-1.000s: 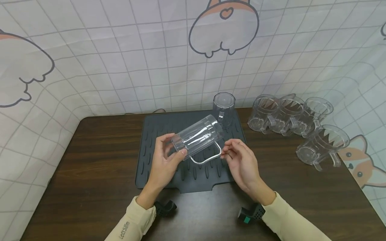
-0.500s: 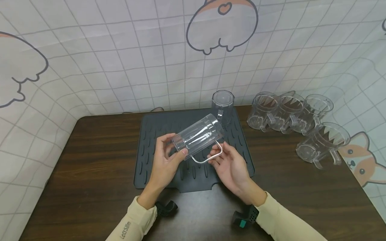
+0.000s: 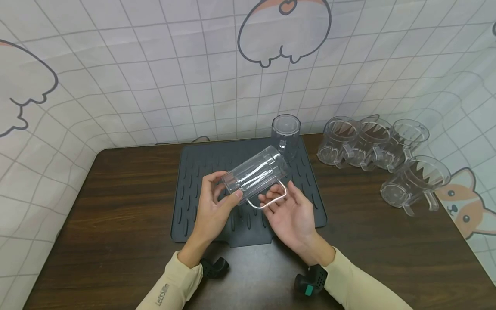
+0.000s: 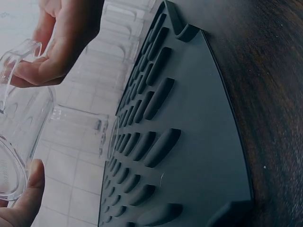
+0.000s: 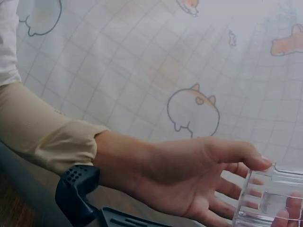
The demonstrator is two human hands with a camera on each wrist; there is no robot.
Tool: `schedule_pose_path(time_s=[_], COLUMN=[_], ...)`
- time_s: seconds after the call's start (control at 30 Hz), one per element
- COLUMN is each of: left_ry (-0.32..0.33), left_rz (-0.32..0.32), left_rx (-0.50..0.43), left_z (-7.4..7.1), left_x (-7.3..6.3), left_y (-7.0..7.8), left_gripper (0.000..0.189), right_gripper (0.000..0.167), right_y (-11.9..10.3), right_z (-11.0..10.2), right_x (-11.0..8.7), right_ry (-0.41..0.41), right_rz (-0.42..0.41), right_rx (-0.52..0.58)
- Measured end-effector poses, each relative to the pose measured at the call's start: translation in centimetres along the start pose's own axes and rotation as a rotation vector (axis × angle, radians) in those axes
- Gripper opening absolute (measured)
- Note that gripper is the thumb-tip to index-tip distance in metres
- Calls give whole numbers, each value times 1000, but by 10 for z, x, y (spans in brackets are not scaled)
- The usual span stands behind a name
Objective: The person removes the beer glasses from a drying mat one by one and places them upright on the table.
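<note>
My left hand grips a clear beer mug by its base end, thumb in front. The mug is tilted above the dark drying mat, its mouth end pointing up and right. Its handle faces down toward my right hand. That hand is palm up, with loose fingers behind the handle and the thumb apart from it in the head view. In the right wrist view the thumb tip overlaps the mug's edge; contact is unclear. Another clear mug, seemingly base up, stands at the mat's back right corner.
Right of the mat, a row of clear mugs stands upright along the back of the wooden table. One more mug stands nearer, with its handle to the front right. A grid-patterned cloth surrounds the table's back and sides.
My right hand has moved left, from beside the handle to a place with its fingers behind it. The left hand and its mug have stayed nearly still.
</note>
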State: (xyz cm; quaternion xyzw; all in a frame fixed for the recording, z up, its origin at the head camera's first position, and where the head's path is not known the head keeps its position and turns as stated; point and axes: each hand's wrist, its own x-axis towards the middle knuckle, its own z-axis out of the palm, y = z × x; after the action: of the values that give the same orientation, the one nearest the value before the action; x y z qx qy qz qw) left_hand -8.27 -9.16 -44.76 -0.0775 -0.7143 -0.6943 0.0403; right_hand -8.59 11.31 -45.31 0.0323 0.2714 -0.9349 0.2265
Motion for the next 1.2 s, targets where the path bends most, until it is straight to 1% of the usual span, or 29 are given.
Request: schedule_pose_path(time_s=[0.23,0.43,0.67,0.8,0.9,0.97,1.07,1.13,1.2], left_ry=[4,-6,-24,-41,-66,-85,-113,-115,-112], left_rz=[4,8,0,-14,-29,-42,-43,-33,-12], left_rx=[11,10,10,10,15,17,40,74,119], left_z=[0,0,-2,-3,-5,-6,-9,-12,-16], left_x=[0,-1,0,0,0,0,0,-1,-1], left_y=[1,2,4,5,5,5,3,2,0], left_gripper=[63,62,62,61,61,60,59,57,56], right_gripper=[44,44,41,41,40,41,41,43,43], right_y=[2,-1,-5,-6,-7,-8,-10,-12,-14], right_z=[5,7,10,11,10,9,8,7,6], right_x=[-1,-3,-6,-7,-8,-8,-10,-10,-11], right_ry=[27,0,-18,-29,-40,-66,-108,-135,-142], right_rz=[0,0,13,14,4,-7,-24,-35,-45], right_rx=[33,27,61,75,77,81,85,78,62])
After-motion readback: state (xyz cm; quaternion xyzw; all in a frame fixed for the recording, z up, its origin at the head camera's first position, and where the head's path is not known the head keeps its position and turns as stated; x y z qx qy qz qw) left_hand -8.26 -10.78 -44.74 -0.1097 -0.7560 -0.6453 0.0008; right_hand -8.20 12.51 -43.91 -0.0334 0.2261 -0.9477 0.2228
